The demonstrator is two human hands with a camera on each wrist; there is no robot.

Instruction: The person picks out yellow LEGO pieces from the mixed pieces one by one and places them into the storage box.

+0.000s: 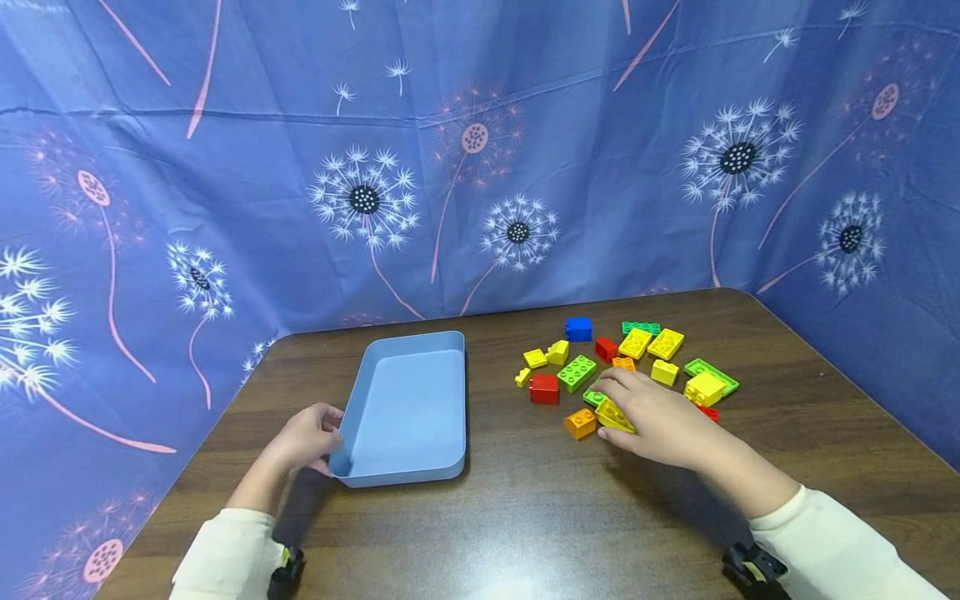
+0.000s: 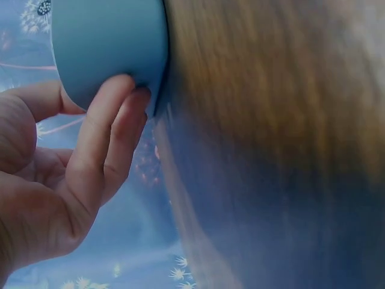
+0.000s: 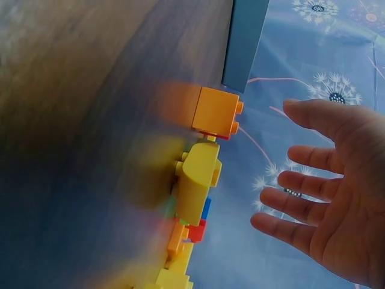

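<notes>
Left hand (image 1: pixel 306 435) pinches blue tray (image 1: pixel 408 400); right hand (image 1: pixel 658 417), loosely spread, hovers over yellow brick (image 1: pixel 612 416).

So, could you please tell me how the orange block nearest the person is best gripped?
Probably from above, pinching the near and far sides: the orange block stands studs up, the yellow block sits close on its right, and table shows in front and behind.

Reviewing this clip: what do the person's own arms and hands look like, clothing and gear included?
The left sleeve and right sleeve are off-white and reach toward the wrists. The left grip and right grip are bare, ungloved hands. By the cuffs sit a left black device with a yellow-green patch and a right black device with a pale yellow one. No cables show.
</notes>
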